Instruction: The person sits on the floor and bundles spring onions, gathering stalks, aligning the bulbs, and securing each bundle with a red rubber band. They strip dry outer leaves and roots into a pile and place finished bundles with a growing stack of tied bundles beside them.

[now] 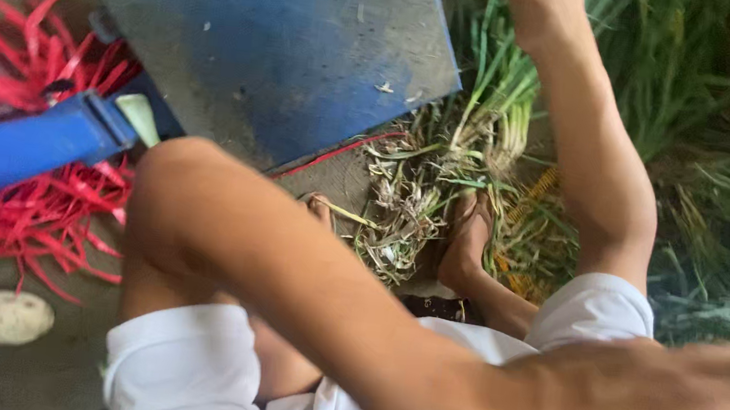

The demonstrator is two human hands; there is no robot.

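one loose heap of green onions [441, 168] lies just beside the blue platform's [282, 52] near right corner, trimmings at our feet; red ties [49, 199] sit unused left of it. both our hands are out of view, so we cannot tell their grip; bundling looks barely begun.

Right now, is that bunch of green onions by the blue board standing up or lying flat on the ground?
Lying flat: the green onions are spread on the ground beside the blue board, roots toward the bare foot.

Both hands out of frame, right arm [604, 167] cut off at the top edge.
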